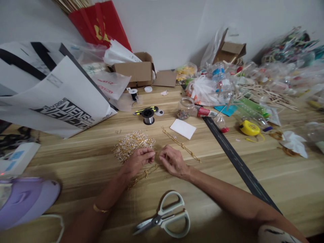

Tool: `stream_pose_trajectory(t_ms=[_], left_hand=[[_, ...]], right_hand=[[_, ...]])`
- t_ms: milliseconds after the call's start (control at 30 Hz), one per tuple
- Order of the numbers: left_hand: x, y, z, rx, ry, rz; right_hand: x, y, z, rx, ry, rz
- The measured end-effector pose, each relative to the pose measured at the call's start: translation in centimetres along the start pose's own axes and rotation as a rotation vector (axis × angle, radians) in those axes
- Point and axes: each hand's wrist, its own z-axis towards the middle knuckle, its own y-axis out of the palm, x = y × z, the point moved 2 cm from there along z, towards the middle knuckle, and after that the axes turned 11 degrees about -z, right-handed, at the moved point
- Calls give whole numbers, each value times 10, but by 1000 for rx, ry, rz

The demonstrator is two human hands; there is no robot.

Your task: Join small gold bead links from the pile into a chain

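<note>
My left hand (142, 157) is closed in a pinch at the right edge of a pile of gold and clear beaded chains (131, 144). Facing it, almost fingertip to fingertip, my right hand (173, 161) is pinched too. A bit of gold chain shows between the fingertips; its exact end is too small to make out. Below the hands a gold chain (145, 174) lies on the table, running up toward the fingers. Another gold chain (181, 145) stretches out beyond my right hand. White-handled scissors (164, 217) rest partly open nearer to me.
Behind the pile stand a spool of wire (148, 117), a yellow cutter knife (141, 110) and a jar of beads (184, 109). A white card (183, 129) and yellow tape measure (249, 128) lie right. A purple iron-like appliance (30, 199) and white bag (65, 101) are left.
</note>
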Motion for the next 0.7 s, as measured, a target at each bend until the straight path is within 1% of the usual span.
stream_pose_trajectory(t_ms=[167, 367, 700], left_hand=[[0, 1, 0, -28, 5, 20], [-1, 0, 0, -16, 9, 46], [2, 4, -2, -31, 6, 63]], right_hand=[[-1, -1, 0, 13, -10, -13], [-1, 0, 0, 12, -18, -21], [-1, -1, 0, 16, -34, -17]])
